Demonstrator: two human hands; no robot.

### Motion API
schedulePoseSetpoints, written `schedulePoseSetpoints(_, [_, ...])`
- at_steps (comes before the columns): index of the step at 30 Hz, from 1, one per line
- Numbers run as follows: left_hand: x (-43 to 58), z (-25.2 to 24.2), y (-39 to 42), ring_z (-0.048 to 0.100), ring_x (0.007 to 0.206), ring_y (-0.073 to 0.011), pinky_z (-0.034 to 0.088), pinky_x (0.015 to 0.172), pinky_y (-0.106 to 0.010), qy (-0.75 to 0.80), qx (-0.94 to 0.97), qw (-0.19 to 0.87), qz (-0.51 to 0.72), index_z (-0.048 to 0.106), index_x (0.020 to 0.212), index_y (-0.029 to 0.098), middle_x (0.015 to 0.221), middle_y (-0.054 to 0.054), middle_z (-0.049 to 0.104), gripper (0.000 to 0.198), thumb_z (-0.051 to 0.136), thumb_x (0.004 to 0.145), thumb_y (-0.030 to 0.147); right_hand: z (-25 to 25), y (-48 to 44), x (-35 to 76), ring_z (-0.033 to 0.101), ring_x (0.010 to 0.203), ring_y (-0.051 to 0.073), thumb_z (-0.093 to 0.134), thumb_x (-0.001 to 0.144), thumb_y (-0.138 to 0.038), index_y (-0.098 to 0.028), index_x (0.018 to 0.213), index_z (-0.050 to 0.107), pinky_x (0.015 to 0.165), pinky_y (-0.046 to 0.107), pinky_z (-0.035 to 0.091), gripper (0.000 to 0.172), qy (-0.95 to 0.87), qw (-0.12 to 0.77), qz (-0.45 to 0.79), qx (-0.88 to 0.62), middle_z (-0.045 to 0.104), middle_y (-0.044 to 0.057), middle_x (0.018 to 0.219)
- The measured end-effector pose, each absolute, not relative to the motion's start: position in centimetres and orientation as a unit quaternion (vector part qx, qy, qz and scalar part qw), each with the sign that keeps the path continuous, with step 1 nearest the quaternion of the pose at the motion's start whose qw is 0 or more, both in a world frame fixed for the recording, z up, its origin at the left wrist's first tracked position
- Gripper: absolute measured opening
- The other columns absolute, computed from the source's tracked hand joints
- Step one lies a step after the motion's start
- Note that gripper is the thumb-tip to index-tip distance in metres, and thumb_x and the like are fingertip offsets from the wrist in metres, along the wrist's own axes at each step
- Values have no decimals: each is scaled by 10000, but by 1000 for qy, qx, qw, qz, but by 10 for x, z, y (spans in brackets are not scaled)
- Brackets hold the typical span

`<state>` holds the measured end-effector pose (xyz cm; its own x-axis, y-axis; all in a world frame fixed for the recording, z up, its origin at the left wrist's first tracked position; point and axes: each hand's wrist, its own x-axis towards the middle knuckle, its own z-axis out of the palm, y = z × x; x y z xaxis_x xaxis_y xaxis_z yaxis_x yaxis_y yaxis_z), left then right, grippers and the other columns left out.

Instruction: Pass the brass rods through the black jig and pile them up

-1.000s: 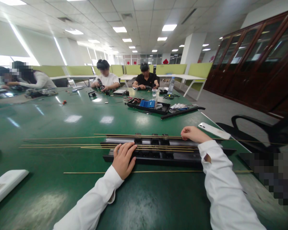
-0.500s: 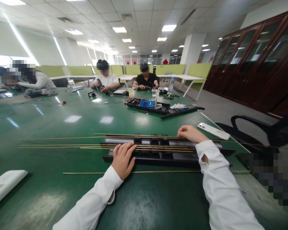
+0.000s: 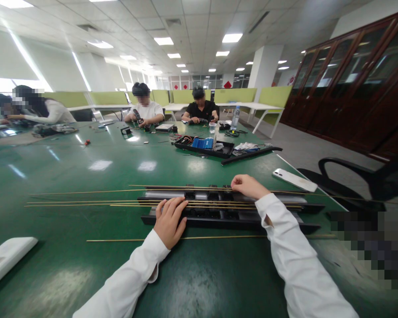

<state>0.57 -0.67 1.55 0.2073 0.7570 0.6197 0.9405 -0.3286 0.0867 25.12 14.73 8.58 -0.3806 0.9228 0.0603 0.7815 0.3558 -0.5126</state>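
My left grip (image 3: 169, 221) lies flat and open on the left end of the long black rail (image 3: 225, 217), fingers spread and pressing down, closed around nothing. My right grip (image 3: 248, 186) is curled shut on the rail's far side, over the far rod (image 3: 172, 187). The fingertips are tucked under, so I only judge that it pinches that rod. The rail lies along the near edge of the desk (image 3: 86, 168), toward its right corner. Several thin brass rods (image 3: 86, 203) run across its top and stick out well past its left end. One more rod, the loose rod (image 3: 126, 240), lies on the desk just in front of the rail, passing under my left wrist. A white phone (image 3: 293, 179) lies near the right edge, close to my right grip. A black tray (image 3: 204, 148) sits further up the desk, and other people work at the far end. I take this as the seating step, one grip steadying the rail while the other works a rod along it. The next move calls for a light, level pull so the rod stays straight in its groove, and firm pressure on the left so the rail does not slide.
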Motion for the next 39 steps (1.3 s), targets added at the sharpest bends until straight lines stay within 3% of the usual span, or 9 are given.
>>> schedulePoseSetpoints(39, [4, 14, -8, 387, 1161, -214, 175, 995, -419, -559, -761, 155, -291, 421, 1202, 183, 1237, -86, 475, 385, 397, 819, 215, 71, 167, 277, 584, 583, 130, 543, 565, -144, -161, 562, 572, 579, 198, 439, 33, -755, 228, 263, -556, 648, 26, 559])
